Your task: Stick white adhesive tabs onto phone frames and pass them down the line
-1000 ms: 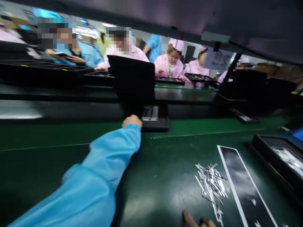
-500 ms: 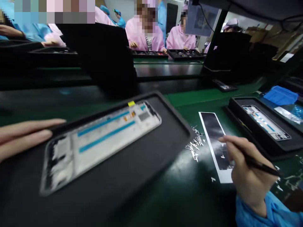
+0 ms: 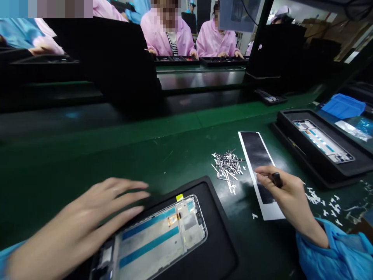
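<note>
A phone frame [image 3: 157, 237] with blue strips, an orange flex piece and a yellow tab lies in a black tray [image 3: 215, 229] at the front. Over its upper left edge my left hand [image 3: 96, 214] is spread, fingers stretched out and holding nothing; whether they touch the frame I cannot tell. My right hand [image 3: 284, 194] is closed around a dark, pen-like tool [image 3: 276, 179]. Its fingertips are at a white-bordered sheet with a black centre [image 3: 253, 149]. A pile of small white and black strips [image 3: 229, 165] lies left of the sheet.
At right, stacked black trays [image 3: 314, 163] hold another phone frame [image 3: 323, 140]. Behind them sits a blue bin [image 3: 344, 105]. Small white scraps [image 3: 332, 206] lie beside my right sleeve. A dark panel [image 3: 116, 58] stands at the back, with people in pink coats [image 3: 186, 35] beyond.
The tray with the phone frame has come down to the front of the table, baring the strip pile. My left hand has moved right, over the frame. My right hand stays by the sheet.
</note>
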`<control>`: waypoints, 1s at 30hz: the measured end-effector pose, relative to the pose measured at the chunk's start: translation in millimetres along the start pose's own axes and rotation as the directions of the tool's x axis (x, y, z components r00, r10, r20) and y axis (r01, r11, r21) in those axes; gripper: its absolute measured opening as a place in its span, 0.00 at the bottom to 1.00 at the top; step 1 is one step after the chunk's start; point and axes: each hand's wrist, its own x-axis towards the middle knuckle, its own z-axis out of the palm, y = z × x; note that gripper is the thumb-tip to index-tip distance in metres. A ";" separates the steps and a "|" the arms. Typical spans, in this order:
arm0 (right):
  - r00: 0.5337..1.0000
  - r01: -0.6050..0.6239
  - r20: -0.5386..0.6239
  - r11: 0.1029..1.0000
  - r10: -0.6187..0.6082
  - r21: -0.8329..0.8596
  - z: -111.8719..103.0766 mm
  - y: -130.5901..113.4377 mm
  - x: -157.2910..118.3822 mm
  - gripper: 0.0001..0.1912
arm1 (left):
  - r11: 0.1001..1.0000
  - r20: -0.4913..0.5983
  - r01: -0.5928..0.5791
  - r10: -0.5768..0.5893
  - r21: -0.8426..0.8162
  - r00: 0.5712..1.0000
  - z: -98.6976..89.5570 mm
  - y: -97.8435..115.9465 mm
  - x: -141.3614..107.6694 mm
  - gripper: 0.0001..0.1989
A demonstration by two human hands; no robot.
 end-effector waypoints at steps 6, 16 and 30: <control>0.999 0.005 -0.038 1.000 -0.005 0.011 -2.7 2.0 0.8 0.05 | 0.858 0.296 -0.511 0.473 0.060 0.830 37.6 115.6 115.6 0.14; 0.998 0.046 -0.049 0.999 -0.045 0.007 -8.9 -6.1 -2.8 0.07 | 0.795 0.454 -0.605 0.521 0.050 0.722 74.6 132.2 152.7 0.06; 0.997 0.080 0.005 0.997 -0.080 0.014 -1.7 -6.0 -3.8 0.06 | 0.837 0.425 -0.541 0.461 0.081 0.779 76.4 130.0 149.3 0.08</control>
